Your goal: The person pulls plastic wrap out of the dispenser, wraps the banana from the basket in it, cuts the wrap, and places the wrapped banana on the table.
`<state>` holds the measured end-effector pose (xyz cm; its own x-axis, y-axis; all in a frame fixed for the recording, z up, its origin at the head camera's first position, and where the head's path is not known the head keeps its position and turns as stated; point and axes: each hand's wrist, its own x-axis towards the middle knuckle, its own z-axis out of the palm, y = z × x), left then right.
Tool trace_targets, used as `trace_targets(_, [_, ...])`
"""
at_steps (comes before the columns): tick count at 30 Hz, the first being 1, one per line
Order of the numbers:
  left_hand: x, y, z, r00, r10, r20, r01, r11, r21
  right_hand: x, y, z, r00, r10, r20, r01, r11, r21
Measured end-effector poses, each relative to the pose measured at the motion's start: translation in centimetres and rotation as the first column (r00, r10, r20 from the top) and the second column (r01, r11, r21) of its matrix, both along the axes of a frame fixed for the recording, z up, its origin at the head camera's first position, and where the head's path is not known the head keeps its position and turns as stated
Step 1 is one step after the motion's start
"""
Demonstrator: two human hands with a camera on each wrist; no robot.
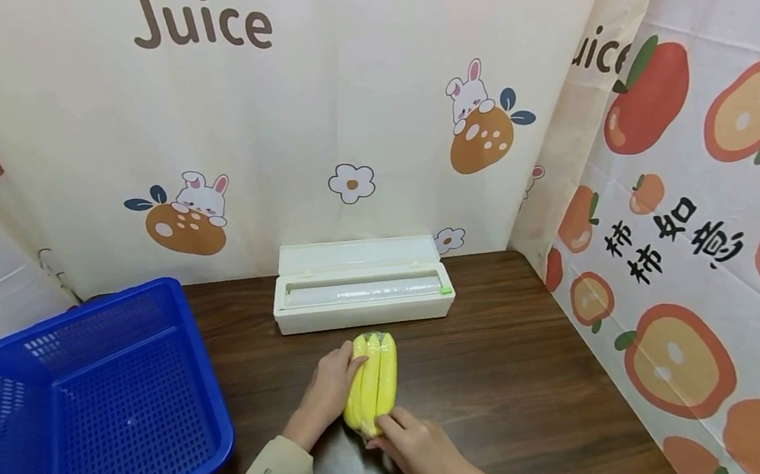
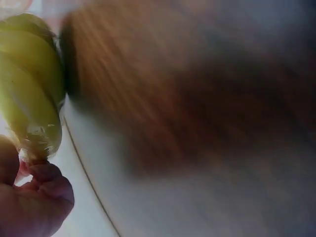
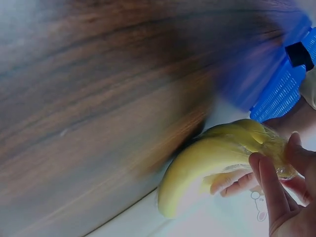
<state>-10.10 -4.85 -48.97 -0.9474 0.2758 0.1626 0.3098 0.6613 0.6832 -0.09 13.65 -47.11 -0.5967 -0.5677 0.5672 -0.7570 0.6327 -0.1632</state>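
A bunch of yellow bananas (image 1: 371,381) in clear plastic film is held between both hands above the table. My left hand (image 1: 328,383) grips it from the left side, thumb over the top. In the right wrist view, fingertips (image 3: 232,184) of that hand show under the bananas (image 3: 212,155). At the near stem end, my right hand (image 1: 419,447) pinches the film-covered stems. Shiny, wrinkled film covers the stem end in the right wrist view. The left wrist view catches the bananas (image 2: 27,84) at its left edge, partly cut off.
Behind the bananas stands a white cling film dispenser (image 1: 365,315), its lid raised and a roll inside. A blue plastic basket (image 1: 214,405) sits on the left of the dark wooden table (image 1: 504,385). Printed curtains (image 1: 341,118) enclose the back and sides.
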Motion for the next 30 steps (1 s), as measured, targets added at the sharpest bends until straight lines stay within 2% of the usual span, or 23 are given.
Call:
trace_targets(3, [-0.1,-0.3,-0.3,1.0,-0.013,-0.011,0.013,1.0,0.01,-0.1,-0.2,0.3,1.0,0.008,-0.007,-0.008,1.0,0.005])
trace_targets(7, [-0.2,-0.6,-0.8,1.0,-0.017,0.007,0.016,0.995,0.099,-0.3,-0.5,0.4,0.999,0.023,-0.027,-0.022,0.999,0.026])
trace_targets(11, [0.0,-1.1,-0.8,0.999,-0.006,0.051,-0.006,0.974,0.227,-0.4,-0.6,0.3,0.999,0.036,-0.016,-0.035,0.999,0.03])
trace_targets(14, [0.2,-1.2,-0.6,0.995,0.021,0.094,-0.048,0.956,0.288,-0.5,-0.8,0.4,0.999,0.033,-0.002,-0.033,0.999,0.022])
trace_targets(16, [0.3,-1.0,-0.5,0.994,0.036,0.103,-0.066,0.953,0.295,-0.5,-0.8,0.4,0.999,0.032,-0.003,-0.032,0.999,0.023])
trace_targets(18, [0.4,-0.8,-0.6,0.996,0.045,0.079,-0.066,0.955,0.29,-0.5,-0.8,0.4,0.999,0.034,-0.001,-0.034,0.999,0.021])
trace_targets(22, [0.5,-0.5,-1.0,0.998,0.064,-0.011,-0.059,0.959,0.278,-0.6,-0.6,0.4,0.999,0.035,0.006,-0.035,0.999,0.011])
trace_targets(26, [0.7,-0.2,-1.3,0.99,0.092,-0.104,-0.063,0.964,0.258,-0.7,-0.6,0.4,0.999,0.041,0.0,-0.041,0.999,0.017])
trace_targets(28, [0.7,-0.1,-1.4,0.989,0.106,-0.105,-0.076,0.964,0.254,-0.7,-0.6,0.4,0.999,0.046,-0.002,-0.046,0.999,0.018])
trace_targets(30, [0.8,0.0,-1.2,0.991,0.128,-0.05,-0.11,0.958,0.266,-0.7,-0.5,0.4,0.999,0.049,-0.006,-0.049,0.999,0.018])
